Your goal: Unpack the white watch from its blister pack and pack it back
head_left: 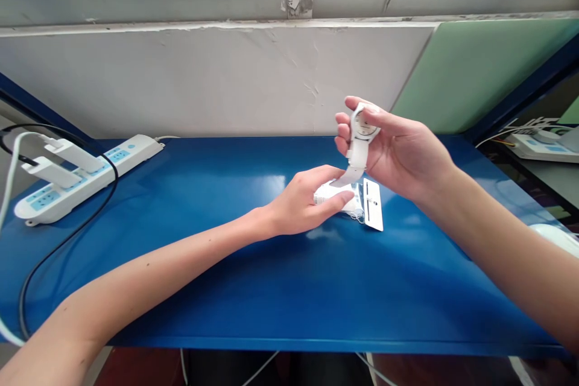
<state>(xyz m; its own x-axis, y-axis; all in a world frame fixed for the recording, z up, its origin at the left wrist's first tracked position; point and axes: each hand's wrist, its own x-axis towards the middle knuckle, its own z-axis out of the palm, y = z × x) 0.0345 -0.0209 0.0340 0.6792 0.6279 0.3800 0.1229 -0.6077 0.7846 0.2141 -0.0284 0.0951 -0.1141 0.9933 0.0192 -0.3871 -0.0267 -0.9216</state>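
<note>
A white wristwatch with a round face is held up above the table by my right hand. The right thumb presses on the rim of its case, the other fingers are curled behind, and the white strap hangs down toward the left. Below it, my left hand reaches over a small white packet on the table, thumb and index finger apart. The strap's free end overlaps the gap between them; whether they touch it I cannot tell. Right beside the packet lies a white card tag with a dark slot.
On the left of the blue table rests a white power strip with two plugged-in chargers. A black cable loops over the table's left side. Behind stands a pale wall panel. A white object sits at the right edge.
</note>
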